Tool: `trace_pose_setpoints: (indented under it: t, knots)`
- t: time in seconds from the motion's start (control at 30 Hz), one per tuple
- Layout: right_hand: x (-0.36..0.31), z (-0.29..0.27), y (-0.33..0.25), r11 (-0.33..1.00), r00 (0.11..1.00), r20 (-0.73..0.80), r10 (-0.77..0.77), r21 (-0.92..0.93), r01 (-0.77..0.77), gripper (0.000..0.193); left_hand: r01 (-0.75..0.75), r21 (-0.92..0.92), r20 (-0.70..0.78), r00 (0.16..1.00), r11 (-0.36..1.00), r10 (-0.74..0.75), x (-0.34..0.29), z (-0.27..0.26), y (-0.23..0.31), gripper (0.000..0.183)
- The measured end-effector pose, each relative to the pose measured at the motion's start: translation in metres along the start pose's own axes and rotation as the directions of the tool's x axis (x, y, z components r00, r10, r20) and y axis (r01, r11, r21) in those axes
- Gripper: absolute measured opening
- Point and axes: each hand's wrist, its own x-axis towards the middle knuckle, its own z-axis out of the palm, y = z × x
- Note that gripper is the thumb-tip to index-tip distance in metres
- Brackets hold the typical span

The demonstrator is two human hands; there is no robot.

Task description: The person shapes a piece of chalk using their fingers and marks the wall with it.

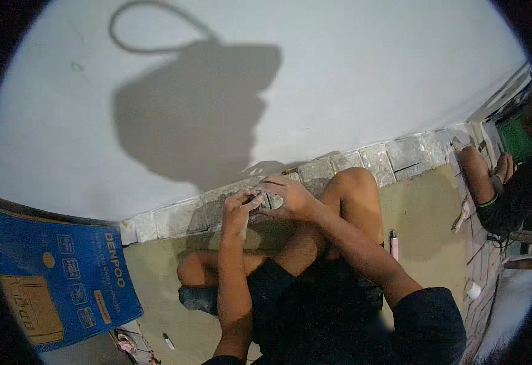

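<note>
My left hand and my right hand meet in front of the wall's foot, above my crossed legs. Between them is a small pale grey piece with a dark line along it; its exact kind is too small to make out. The right hand's fingers curl over it from above and the right side. Pinched together at its left edge are the left hand's thumb and fingertips. Behind the hands runs a row of grey tiles along the base of the white wall.
A blue cardboard box stands at left. On the beige floor sheet lies a pink-and-black pen-like tube; a similar one lies lower left. A white cup-like thing is at right, below another person's arm.
</note>
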Motion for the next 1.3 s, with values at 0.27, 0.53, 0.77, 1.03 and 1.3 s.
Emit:
trace_pose_setpoints:
  t: [0.27,0.53,0.77,1.03,1.3]
  knots:
    - [0.002,-0.009,-0.009,0.994,0.993,-0.070,-0.091,-0.072,0.086,0.055,0.045,0.111,-0.015,0.999,0.993,-0.044,0.001,-0.005,-0.001,0.015]
    - [0.002,-0.003,-0.007,0.986,0.991,-0.070,-0.114,-0.132,0.104,0.062,-0.008,0.154,-0.022,1.000,0.988,0.012,-0.012,-0.006,0.009,0.030]
    - [0.004,0.000,-0.013,0.995,0.994,-0.056,-0.091,-0.033,0.089,0.049,0.028,0.157,-0.048,0.999,0.987,-0.021,-0.011,-0.009,0.004,0.032]
    - [0.026,-0.057,-0.088,0.989,0.972,-0.185,-0.144,-0.013,0.144,0.058,-0.011,0.247,-0.297,0.951,0.969,0.086,0.012,-0.022,-0.042,0.031]
    - [0.038,-0.231,-0.257,0.535,0.295,-0.512,-0.807,-0.421,0.733,0.051,-0.156,0.221,0.013,0.988,0.963,0.157,-0.002,-0.009,-0.005,0.017]
